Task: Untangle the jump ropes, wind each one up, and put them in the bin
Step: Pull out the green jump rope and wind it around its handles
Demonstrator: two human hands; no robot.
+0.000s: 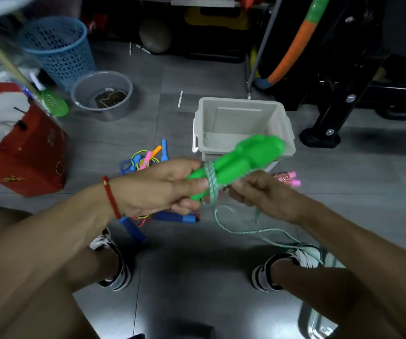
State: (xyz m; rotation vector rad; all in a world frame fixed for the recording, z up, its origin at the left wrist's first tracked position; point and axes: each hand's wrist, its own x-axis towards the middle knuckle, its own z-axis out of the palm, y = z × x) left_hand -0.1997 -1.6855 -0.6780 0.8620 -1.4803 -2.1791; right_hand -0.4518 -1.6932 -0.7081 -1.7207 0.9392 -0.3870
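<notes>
Left hand (163, 185): fingers curled round the thin ends of the paired green handles (236, 159), holding them side by side over the floor, their fat ends pointing up toward the bin.

Right hand (258, 192): curled under the handles just right of the wrapped turns, pinching the green cord (246, 231) — the exact pinch point is hidden by the fingers.

Green cord: a few turns already lie round the handles' narrow waist; the rest trails down in a loose loop to the floor and runs off toward the right shoe (292, 265).

Handling: the handles look like light, stiff moulded plastic, smooth enough to slide against each other, so the squeeze at the waist is the sensible hold. The cord is thin, soft and limp (it will slacken off the wraps if tension drops), best fed taut close to the handles.

Bin (280, 118): beige, open-topped, on the floor just beyond the hands, nothing visible inside; its near rim sits behind the handles' heads.

Other ropes: a tangle of coloured ropes (143, 160) on the floor left of the bin, blue handles (177, 217) below the left hand, a pink rope (286, 178) beside the bin's right corner — likely still to sort.

Room: bare floor between the shoes for the slack; the trailing cord near the right shoe could snag. The red bag (23, 152), grey bowl (101, 94) and blue basket (57, 47) stand well apart on the left.
</notes>
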